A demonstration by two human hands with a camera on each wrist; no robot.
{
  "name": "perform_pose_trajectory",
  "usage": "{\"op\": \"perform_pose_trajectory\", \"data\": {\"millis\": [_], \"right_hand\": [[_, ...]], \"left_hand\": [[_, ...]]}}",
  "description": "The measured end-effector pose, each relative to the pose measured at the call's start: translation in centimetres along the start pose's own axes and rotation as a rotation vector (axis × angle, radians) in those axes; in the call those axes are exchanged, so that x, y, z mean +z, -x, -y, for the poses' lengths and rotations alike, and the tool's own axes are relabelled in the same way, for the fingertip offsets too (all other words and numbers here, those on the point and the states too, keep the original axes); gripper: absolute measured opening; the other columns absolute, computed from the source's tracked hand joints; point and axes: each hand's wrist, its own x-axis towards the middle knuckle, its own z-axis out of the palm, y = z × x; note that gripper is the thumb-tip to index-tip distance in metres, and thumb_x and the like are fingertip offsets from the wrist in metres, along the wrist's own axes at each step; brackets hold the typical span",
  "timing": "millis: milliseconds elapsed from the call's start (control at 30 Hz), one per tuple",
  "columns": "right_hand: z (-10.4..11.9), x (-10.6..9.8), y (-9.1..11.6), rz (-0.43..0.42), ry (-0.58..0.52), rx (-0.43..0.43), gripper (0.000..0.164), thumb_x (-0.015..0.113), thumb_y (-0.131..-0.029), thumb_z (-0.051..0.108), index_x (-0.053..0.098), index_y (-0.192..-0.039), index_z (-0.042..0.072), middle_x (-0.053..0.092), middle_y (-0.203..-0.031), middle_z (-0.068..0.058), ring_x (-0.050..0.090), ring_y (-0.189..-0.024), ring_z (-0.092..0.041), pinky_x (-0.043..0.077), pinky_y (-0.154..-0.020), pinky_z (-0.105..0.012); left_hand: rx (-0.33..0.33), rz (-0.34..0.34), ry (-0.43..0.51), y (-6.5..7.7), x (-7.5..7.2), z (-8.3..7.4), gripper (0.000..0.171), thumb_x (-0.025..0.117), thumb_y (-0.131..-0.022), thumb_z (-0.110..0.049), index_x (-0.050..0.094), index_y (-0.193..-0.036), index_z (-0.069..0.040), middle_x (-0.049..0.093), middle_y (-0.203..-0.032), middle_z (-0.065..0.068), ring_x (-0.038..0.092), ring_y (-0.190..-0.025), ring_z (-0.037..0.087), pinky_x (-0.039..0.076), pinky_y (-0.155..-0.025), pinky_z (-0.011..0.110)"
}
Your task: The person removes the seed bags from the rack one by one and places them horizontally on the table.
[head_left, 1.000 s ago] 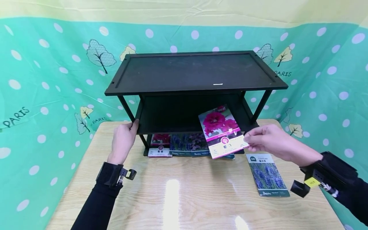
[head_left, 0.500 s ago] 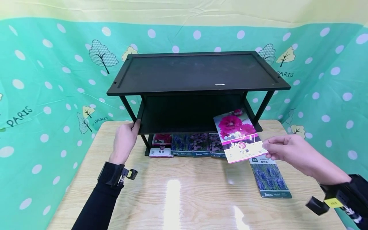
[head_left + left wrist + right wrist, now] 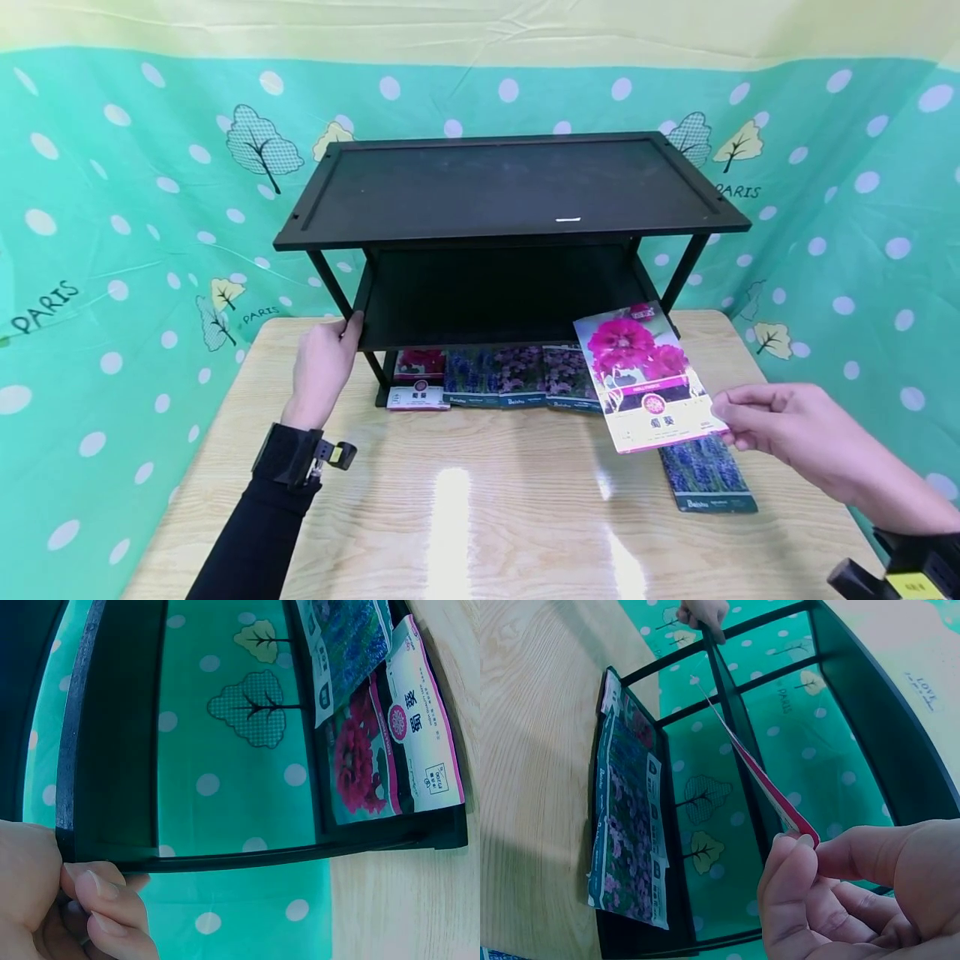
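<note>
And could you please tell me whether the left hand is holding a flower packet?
No, the left hand grips the middle shelf of the black rack at its front left corner.

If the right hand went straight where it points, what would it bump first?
Probably the middle black shelf, with the pink-flower packet that the right hand holds leading; depth is hard to judge.

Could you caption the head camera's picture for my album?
Left hand gripping a black shelf, right hand pinching a pink-flowered packet.
</note>
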Motion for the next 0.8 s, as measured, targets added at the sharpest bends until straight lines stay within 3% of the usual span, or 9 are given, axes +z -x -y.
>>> {"op": "perform_pose_trajectory", "data": {"millis": [167,567,800], "right_hand": [[-1.1,-0.1,0.9,-0.004,-0.032,0.007,0.044,0.056,-0.108,0.015,0.051,-0.134,-0.020,0.071,-0.113,-0.011,0.068,-0.086,-0.019,0.059,-0.076,-0.031],[-2.8,0.4,2.5,-0.025,-0.108,0.049,0.045,0.058,-0.107,0.017,0.053,-0.134,-0.019,0.074,-0.108,-0.006,0.069,-0.086,-0.018,0.059,-0.077,-0.029],[-4.2,0.1,3.1,-0.041,-0.147,0.056,0.031,0.058,-0.107,0.012,0.064,-0.125,-0.013,0.073,-0.104,-0.002,0.069,-0.084,-0.018,0.059,-0.075,-0.029]], "left_hand": [[-0.004,0.010,0.006,0.0,0.1,-0.1,0.061,0.041,-0.111,-0.046,0.060,-0.067,-0.007,0.031,-0.053,-0.004,0.030,-0.041,0.016,0.024,-0.038,0.030],[0.002,0.008,0.011,-0.1,0.0,-0.1,0.061,0.041,-0.111,-0.045,0.053,-0.063,-0.009,0.030,-0.054,-0.003,0.030,-0.042,0.017,0.023,-0.039,0.030],[-0.012,0.010,0.024,0.0,0.0,-0.1,0.061,0.041,-0.111,-0.046,0.051,-0.063,-0.009,0.029,-0.053,-0.003,0.028,-0.042,0.017,0.023,-0.039,0.031]]}}
